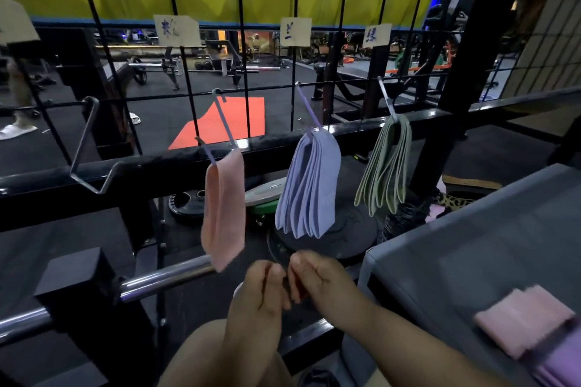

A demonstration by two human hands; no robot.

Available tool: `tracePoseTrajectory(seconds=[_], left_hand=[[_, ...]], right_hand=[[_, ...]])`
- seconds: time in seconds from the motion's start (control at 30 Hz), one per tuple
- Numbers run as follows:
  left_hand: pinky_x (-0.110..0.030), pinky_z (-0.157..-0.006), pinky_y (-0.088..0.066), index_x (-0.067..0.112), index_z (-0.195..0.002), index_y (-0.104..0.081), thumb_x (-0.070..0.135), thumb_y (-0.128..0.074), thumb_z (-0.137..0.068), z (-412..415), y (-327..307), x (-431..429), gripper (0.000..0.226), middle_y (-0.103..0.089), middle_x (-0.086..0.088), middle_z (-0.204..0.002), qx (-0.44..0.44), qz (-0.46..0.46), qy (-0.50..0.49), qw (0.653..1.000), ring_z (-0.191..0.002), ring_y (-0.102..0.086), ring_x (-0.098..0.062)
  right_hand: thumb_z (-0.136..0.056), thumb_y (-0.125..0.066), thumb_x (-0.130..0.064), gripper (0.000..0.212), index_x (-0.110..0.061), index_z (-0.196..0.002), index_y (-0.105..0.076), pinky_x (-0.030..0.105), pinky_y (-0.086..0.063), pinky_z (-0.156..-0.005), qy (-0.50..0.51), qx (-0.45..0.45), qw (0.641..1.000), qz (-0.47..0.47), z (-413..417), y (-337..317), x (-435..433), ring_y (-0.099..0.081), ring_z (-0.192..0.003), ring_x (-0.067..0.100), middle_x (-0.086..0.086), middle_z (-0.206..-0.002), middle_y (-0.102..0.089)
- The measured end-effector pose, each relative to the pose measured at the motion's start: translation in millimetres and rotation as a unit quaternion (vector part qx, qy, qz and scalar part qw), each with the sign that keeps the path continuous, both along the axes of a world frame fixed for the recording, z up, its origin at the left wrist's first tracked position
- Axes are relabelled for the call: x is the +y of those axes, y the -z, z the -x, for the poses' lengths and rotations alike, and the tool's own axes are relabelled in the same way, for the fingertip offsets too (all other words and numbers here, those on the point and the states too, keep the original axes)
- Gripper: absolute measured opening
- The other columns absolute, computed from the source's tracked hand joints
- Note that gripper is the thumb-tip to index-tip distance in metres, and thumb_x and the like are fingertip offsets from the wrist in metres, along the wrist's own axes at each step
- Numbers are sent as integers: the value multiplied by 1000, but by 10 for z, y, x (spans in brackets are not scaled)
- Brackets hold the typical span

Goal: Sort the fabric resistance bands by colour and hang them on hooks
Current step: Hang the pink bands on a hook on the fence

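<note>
One grid stands beyond both hands, and one grey bench lies to the right of the right hand. Three bunches hang from the grid, so most of the sorting looks done.

The blue bunch, straight above the hands, is the fullest, at six or so folded bands, packed too tightly for a sure count. The green bunch, up and to the right of the right hand, shows about four thin loops. The pink bunch, just above the left hand, looks like one or two bands.

The two hands meet fingertip to fingertip with fingers curled. Whether they pinch anything between them cannot be told.

What appears to be left is a pink stack of two or three bands on the bench, well to the right of the right hand. At least one purple band lies beside it, and no purple bunch hangs in view.

Three hooks carry the bunches, and three labels sit above them.
</note>
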State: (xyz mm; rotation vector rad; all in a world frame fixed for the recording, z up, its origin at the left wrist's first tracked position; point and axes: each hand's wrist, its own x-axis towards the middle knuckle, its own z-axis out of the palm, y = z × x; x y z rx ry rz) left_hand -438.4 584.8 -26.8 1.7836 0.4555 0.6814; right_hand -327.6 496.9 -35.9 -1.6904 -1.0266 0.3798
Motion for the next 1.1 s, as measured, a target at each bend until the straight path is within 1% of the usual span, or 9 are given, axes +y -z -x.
tracePoseTrajectory(seconds=[0.17,0.33,0.47,0.6,0.67,0.77,0.87,1.0,1.1], left_hand=[[-13,-50,-37,-1,-77,-51,14,-43,-101,-209,16,-200,30,-53,-3,-55,18,6,33,999,-47,-48,-4],[-29,-64,-41,16,-84,-50,34,-40,-101,-510,83,-385,28,-59,-6,-70,76,-70,76,992,-60,-52,-9],[-34,-70,-41,17,-88,-49,36,-38,-101,-757,96,-638,25,-58,-8,-73,88,-94,122,984,-68,-53,-16],[-43,-70,-44,16,-86,-48,38,-39,-101,-1016,129,-945,28,-59,-7,-72,85,-111,164,976,-68,-56,-20],[-42,-70,-47,16,-87,-48,38,-40,-101,-1131,142,-1105,27,-61,-7,-73,84,-100,184,974,-67,-57,-17],[-33,-67,-46,23,-90,-48,37,-41,-101,-1291,150,-1332,20,-62,0,-78,124,-106,217,962,-70,-58,-12],[-35,-78,-49,25,-101,-45,35,-49,-98,-1421,189,-1551,12,-59,5,-89,154,-142,250,945,-87,-59,-18],[-26,-89,-42,27,-123,-43,37,-61,-89,-1454,223,-1767,39,-45,8,-114,185,-201,309,911,-99,-49,-12],[-29,-97,-41,30,-128,-40,38,-67,-84,-1465,280,-1826,52,-37,5,-131,217,-208,342,890,-116,-46,-15]], right_hand=[[-102,-39,-35,43,-20,-64,-51,27,-46,-69,47,22,999,5,-114,83,-240,-56,-64,12,2,-63,-59],[-103,-43,-33,45,-6,-69,-51,31,-44,-64,131,37,991,15,-289,117,-684,-52,-63,10,2,-63,-54],[-102,-43,-33,44,-10,-64,-52,20,-41,-61,200,13,979,26,-420,62,-1062,-52,-58,8,0,-60,-57],[-99,-43,-40,45,-16,-62,-52,37,-46,-72,259,3,964,61,-625,78,-1406,-57,-62,17,3,-60,-59],[-101,-45,-39,44,-18,-62,-51,38,-46,-73,276,18,958,78,-691,42,-1588,-56,-60,12,-2,-57,-58],[-100,-49,-33,39,-14,-66,-55,30,-44,-64,319,-11,942,108,-764,-43,-1885,-54,-56,6,-2,-58,-60],[-95,-54,-35,31,-18,-69,-58,25,-42,-60,354,-58,917,175,-877,-95,-2219,-56,-56,1,-10,-62,-64],[-88,-68,-22,20,-30,-70,-61,14,-40,-62,324,-59,915,233,-973,-155,-2664,-53,-62,2,-18,-69,-64],[-77,-76,-12,26,-37,-81,-70,15,-46,-69,263,-33,920,289,-977,-176,-2882,-56,-79,5,-9,-92,-65]])
